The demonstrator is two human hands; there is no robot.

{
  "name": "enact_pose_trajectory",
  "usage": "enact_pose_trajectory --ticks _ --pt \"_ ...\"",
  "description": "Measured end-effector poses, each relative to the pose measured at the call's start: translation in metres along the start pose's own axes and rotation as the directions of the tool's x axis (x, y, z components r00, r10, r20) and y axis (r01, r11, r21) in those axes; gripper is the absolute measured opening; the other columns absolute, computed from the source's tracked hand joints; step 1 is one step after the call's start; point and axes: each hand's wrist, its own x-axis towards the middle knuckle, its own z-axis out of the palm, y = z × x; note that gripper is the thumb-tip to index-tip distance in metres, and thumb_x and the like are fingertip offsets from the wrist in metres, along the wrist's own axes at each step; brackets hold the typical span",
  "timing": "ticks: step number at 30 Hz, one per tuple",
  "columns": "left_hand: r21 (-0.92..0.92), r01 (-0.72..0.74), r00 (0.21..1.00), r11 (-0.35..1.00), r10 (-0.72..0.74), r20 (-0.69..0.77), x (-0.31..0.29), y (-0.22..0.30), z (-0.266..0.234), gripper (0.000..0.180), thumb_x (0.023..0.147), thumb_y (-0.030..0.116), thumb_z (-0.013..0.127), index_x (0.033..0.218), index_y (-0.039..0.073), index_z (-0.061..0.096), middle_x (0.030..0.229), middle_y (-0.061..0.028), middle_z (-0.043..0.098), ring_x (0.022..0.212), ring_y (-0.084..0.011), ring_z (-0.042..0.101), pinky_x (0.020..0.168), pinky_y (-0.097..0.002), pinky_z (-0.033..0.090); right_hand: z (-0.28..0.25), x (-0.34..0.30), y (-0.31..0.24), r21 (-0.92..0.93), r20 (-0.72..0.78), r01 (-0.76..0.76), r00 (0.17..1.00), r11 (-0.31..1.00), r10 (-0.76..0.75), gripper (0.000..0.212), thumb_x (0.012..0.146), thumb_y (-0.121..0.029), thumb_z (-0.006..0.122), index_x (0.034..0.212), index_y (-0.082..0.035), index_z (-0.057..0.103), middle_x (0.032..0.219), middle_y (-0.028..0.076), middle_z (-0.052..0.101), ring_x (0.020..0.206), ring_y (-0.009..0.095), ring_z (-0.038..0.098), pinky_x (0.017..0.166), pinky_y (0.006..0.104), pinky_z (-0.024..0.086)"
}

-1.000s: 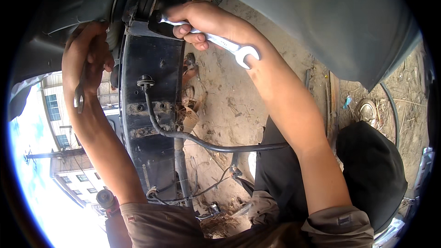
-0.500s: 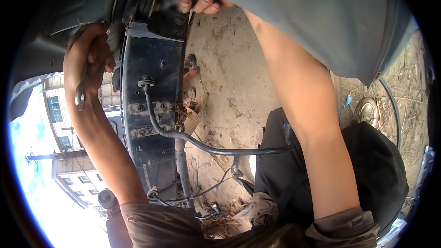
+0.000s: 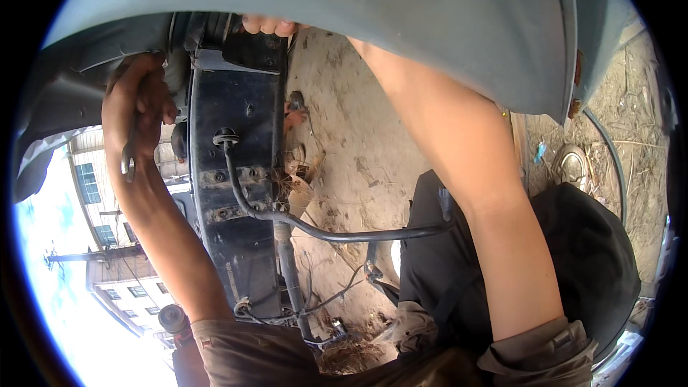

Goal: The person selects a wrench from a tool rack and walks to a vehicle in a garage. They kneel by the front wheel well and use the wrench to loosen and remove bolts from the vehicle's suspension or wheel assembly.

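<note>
My left hand (image 3: 140, 100) is closed with curled fingers around an open-end wrench (image 3: 127, 163). One jaw end of the wrench sticks out past my wrist; the rest is covered by my hand. This hand is up beside a dark beam (image 3: 240, 104), under the dark bodywork. Just past the beam's upper end, the bent fingers of my right hand (image 3: 269, 26) show below the edge of a grey-green panel (image 3: 430, 14). The panel hides most of that hand and whatever is in it.
A black hose (image 3: 344, 233) bends from a fitting on the beam across to the right. Thin cables (image 3: 315, 309) hang near the beam's lower end. Dirt ground (image 3: 351, 122) lies below, with a round metal lid (image 3: 573, 165) at the right. Buildings (image 3: 107, 244) stand at the left.
The grey-green panel now covers more of the upper view. My right hand has slipped mostly behind it, hiding the metal tool that showed there. My left hand stays nearly in place.
</note>
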Motion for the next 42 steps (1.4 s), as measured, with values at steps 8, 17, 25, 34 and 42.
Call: enact_pose_trajectory --ticks 8,17,25,34,42 --pt "-0.039 0.024 1.000 0.999 -0.024 0.006 0.001 0.003 0.002 0.018 0.085 0.011 0.057 0.069 0.006 0.051 0.047 0.0019 0.033 0.035 -0.0092 0.030 0.040 -0.0281 0.037 0.109 0.017 0.098 -0.527 -0.552 0.151 0.687 0.836 -0.472 0.054 0.096 -0.013 0.042 0.141 0.008 0.020 0.056 0.026 0.058 0.054 0.045 0.061 0.056 0.0539 0.051" --pt "-0.027 0.019 1.000 0.999 -0.020 -0.022 -0.005 0.007 0.006 0.017 0.086 0.011 0.055 0.070 0.006 0.052 0.047 0.0032 0.032 0.035 -0.0078 0.029 0.038 -0.0274 0.037 0.126 0.041 0.121 -0.282 -0.730 0.355 0.524 0.891 -0.439 0.026 0.100 -0.013 0.037 0.124 -0.003 0.035 0.071 0.021 0.060 0.063 0.040 0.059 0.057 0.0460 0.043" --pt "-0.027 -0.016 1.000 1.000 0.016 -0.006 -0.007 0.000 0.007 0.017 0.087 0.011 0.053 0.071 0.005 0.053 0.046 0.0037 0.032 0.034 -0.0068 0.030 0.039 -0.0261 0.040 0.069 0.039 0.118 0.757 -0.418 0.265 0.899 0.597 0.131 0.017 0.096 -0.017 0.036 0.080 -0.015 0.040 0.063 -0.005 0.036 0.050 0.004 0.027 0.043 0.0220 0.022" --pt "-0.099 -0.012 1.000 0.995 0.012 -0.002 -0.005 0.001 0.007 0.015 0.088 0.013 0.053 0.081 -0.001 0.057 0.048 0.0035 0.033 0.035 -0.0061 0.029 0.038 -0.0256 0.035 0.031 0.047 0.081 0.653 0.069 -0.090 0.996 0.752 0.060 0.026 0.097 -0.024 0.042 0.075 -0.010 0.041 0.059 -0.005 0.037 0.043 0.004 0.027 0.037 0.0190 0.018" --pt "-0.112 0.004 0.999 0.994 0.001 0.041 -0.003 -0.001 -0.002 0.016 0.088 0.013 0.053 0.082 -0.001 0.058 0.047 0.0035 0.033 0.034 -0.0060 0.028 0.038 -0.0256 0.033 0.033 0.036 0.080 0.609 -0.028 0.099 0.994 0.787 -0.103 0.036 0.101 -0.034 0.045 0.079 -0.005 0.048 0.061 -0.004 0.042 0.050 0.003 0.034 0.040 0.0194 0.025"
